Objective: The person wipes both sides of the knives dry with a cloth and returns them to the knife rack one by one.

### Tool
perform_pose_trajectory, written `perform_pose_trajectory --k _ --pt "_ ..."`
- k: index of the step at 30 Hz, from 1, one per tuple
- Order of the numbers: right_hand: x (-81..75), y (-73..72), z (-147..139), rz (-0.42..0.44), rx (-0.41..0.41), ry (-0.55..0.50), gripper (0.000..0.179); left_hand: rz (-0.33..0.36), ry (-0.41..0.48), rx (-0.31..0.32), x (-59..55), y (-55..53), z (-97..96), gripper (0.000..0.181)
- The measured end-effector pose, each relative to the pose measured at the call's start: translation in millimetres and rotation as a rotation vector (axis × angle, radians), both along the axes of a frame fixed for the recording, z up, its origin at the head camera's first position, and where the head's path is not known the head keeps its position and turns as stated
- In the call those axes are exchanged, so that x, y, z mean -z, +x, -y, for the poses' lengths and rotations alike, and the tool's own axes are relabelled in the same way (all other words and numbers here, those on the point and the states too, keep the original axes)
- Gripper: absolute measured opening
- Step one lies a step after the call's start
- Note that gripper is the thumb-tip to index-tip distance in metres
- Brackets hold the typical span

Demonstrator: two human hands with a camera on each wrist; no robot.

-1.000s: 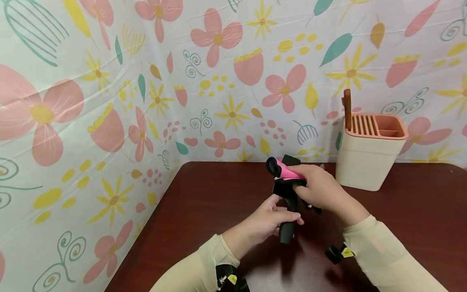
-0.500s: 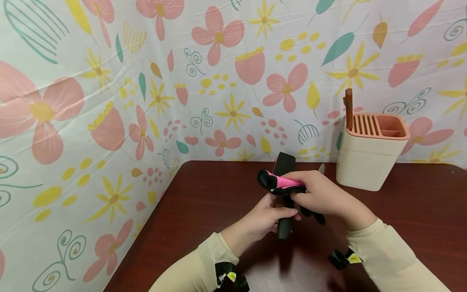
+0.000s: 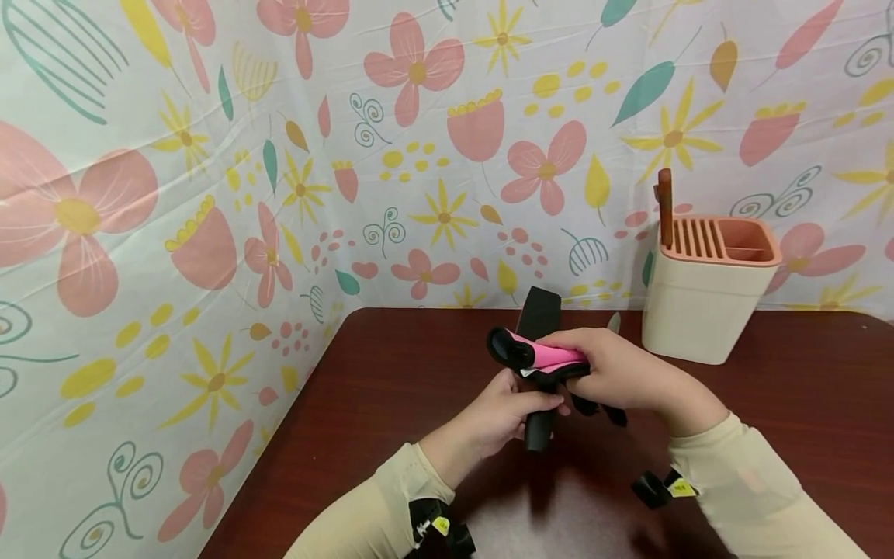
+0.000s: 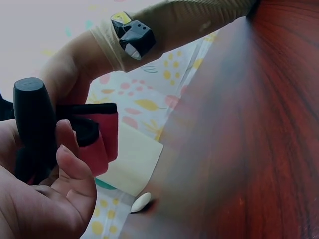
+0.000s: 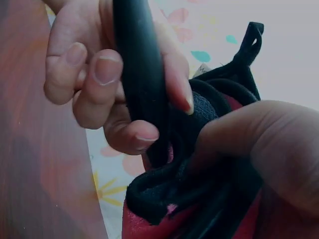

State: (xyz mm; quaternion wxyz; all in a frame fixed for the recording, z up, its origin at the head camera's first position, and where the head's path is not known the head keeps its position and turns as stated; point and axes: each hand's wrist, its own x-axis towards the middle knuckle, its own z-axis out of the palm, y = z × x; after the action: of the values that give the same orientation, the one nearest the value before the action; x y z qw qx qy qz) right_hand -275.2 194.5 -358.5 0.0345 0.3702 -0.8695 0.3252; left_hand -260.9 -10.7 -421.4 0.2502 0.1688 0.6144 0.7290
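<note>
In the head view my left hand (image 3: pixel 492 411) grips the black handle (image 3: pixel 538 432) of a knife with a broad, flat black blade (image 3: pixel 541 312) pointing away from me. My right hand (image 3: pixel 621 371) holds a folded pink cloth with black edging (image 3: pixel 555 357), which lies across the knife near the base of the blade and hides that part. The left wrist view shows the handle's rounded end (image 4: pixel 31 85) rising from the hand. Close up in the right wrist view, my right thumb (image 5: pixel 249 132) presses the cloth's black folds, next to the left fingers round the handle (image 5: pixel 142 59).
A cream holder with an orange slotted top (image 3: pixel 712 303) stands at the back right, a brown wooden handle (image 3: pixel 666 210) rising from it. Behind my right hand lies a thing with a pale, pointed tip (image 3: pixel 614 322), mostly hidden. Flower-patterned cloth walls border the dark red table (image 3: pixel 391 365).
My right hand and the cloth have shifted down towards me along the knife, baring more of the black blade. The left hand and handle have moved slightly up and left.
</note>
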Motion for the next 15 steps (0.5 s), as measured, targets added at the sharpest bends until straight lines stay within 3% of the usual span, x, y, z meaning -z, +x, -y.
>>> perform_pose_trajectory --k 3,7,10,15 --pt "2.3 -1.4 2.7 -0.12 0.006 0.039 0.056 0.003 0.014 0.006 -1.1 -1.4 1.5 0.024" --pt "6.0 -1.1 7.1 -0.281 0.081 0.09 0.06 0.0 0.028 0.02 -3.2 -2.3 3.7 0.029" --pt "8.0 -0.5 9.0 -0.319 0.136 0.117 0.063 -0.008 0.034 0.022 -3.8 -2.6 4.8 0.034" --pt "8.1 -0.4 9.9 -0.298 0.167 0.142 0.068 -0.014 0.043 0.034 -4.3 -2.9 5.6 0.036"
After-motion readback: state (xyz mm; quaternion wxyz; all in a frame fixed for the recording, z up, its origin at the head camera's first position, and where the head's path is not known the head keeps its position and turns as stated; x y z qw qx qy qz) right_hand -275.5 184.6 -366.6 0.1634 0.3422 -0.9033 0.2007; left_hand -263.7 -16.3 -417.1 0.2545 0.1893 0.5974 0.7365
